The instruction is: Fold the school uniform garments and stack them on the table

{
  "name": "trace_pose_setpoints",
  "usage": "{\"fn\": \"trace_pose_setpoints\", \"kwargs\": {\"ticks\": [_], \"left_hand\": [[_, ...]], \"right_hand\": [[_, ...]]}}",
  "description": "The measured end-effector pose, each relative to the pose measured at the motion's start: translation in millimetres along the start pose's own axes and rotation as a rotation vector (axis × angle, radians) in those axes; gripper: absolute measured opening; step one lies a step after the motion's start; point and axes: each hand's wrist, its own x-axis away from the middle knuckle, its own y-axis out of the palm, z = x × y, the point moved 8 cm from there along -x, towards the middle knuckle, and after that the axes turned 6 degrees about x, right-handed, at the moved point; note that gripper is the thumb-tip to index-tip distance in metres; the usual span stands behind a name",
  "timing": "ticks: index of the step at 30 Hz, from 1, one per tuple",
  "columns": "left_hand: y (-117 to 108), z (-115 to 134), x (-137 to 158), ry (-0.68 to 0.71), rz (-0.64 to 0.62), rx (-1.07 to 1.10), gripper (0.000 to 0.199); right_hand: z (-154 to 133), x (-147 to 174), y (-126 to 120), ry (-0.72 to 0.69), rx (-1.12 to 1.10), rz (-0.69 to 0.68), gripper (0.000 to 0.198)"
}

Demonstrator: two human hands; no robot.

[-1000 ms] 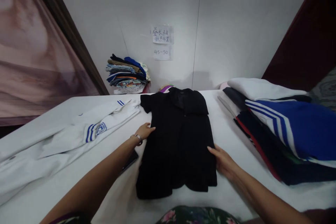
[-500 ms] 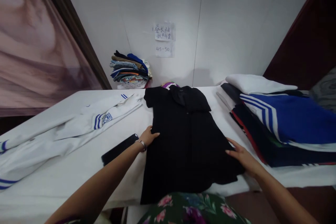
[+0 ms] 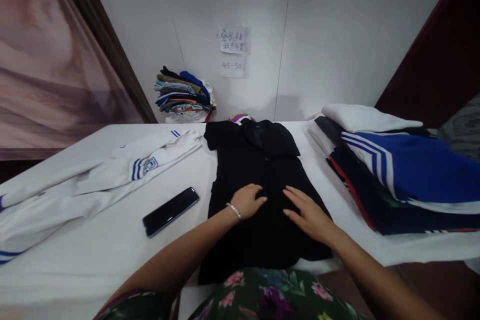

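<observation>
A black short-sleeved garment (image 3: 243,165) lies spread on the white-covered table (image 3: 112,240), its collar end away from me and its lower hem near my body. One short sleeve sticks out at the upper left, while the upper right part looks folded over. My left hand (image 3: 248,201) rests on the middle of the cloth, fingers extended and slightly curved. Flat on the right half of the garment lies my right hand (image 3: 307,214), fingers spread. Neither hand grips anything. Left of my forearm is a black smartphone (image 3: 171,211).
A white garment with blue stripes (image 3: 93,182) stretches along the left. To the right stands a stack of folded clothes, a blue striped one (image 3: 420,165) near its top. Another clothes pile (image 3: 183,95) sits by the wall, under paper signs (image 3: 234,40).
Both hands have moved inward from the garment's side edges to its middle. Its right edge has come in a little. The smartphone shows more fully now.
</observation>
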Motion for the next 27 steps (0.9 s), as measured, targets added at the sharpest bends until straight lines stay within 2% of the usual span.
{"fn": "trace_pose_setpoints", "kwargs": {"ticks": [3, 6, 8, 11, 13, 15, 18, 21, 24, 27], "left_hand": [[32.0, 24.8, -1.1, 0.108, -0.053, -0.06, 0.04], [44.9, 32.8, 7.1, 0.184, -0.006, -0.145, 0.042], [46.8, 31.5, 13.4, 0.202, 0.042, -0.148, 0.043], [46.3, 27.3, 18.4, 0.2, 0.09, -0.109, 0.041], [44.8, 25.9, 19.2, 0.194, 0.107, -0.083, 0.04], [43.3, 25.1, 19.2, 0.186, 0.103, -0.05, 0.04], [41.1, 22.8, 19.2, 0.16, 0.085, 0.01, 0.041], [41.0, 18.5, 18.8, 0.135, 0.066, 0.082, 0.044], [44.8, 13.6, 16.7, 0.115, 0.022, 0.17, 0.05], [49.5, 9.4, 14.0, 0.078, -0.051, 0.25, 0.056]], "right_hand": [[8.8, -14.8, 28.6, -0.009, 0.106, -0.118, 0.053], [26.4, -24.3, 33.4, -0.019, 0.123, -0.198, 0.048], [34.6, -37.6, 20.2, -0.028, 0.079, -0.169, 0.04], [48.1, -76.5, -18.3, 0.008, 0.12, 0.025, 0.041], [63.7, -109.8, -41.9, 0.098, 0.241, 0.139, 0.048], [87.7, -142.2, -54.9, 0.263, 0.364, 0.159, 0.054], [118.6, -181.3, -60.1, 0.443, 0.455, 0.136, 0.064], [131.2, -209.7, -59.0, 0.489, 0.489, 0.131, 0.066], [131.4, -229.4, -57.5, 0.485, 0.538, 0.079, 0.05], [121.4, -242.7, -59.4, 0.417, 0.594, 0.03, 0.033]]}}
